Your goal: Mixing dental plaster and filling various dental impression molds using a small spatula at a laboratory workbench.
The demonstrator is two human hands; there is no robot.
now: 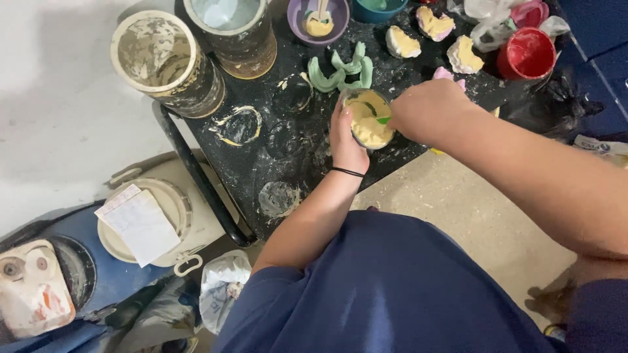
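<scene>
the left hand (345, 140) wrapped the small clear cup (368, 119) of thick yellow paste, likely light and slick; the right hand (428, 111) pinched a green stirrer (383, 120).

Left hand (345, 138) gripping cup (368, 119) of yellow paste; right hand (428, 111) holding green stirrer (383, 120)

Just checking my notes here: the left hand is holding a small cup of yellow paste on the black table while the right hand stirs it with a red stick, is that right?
Not quite: the stick is green, not red, as the head view shows. The rest holds: the left hand holds the small cup of yellow paste on the black table while the right hand stirs.
</scene>
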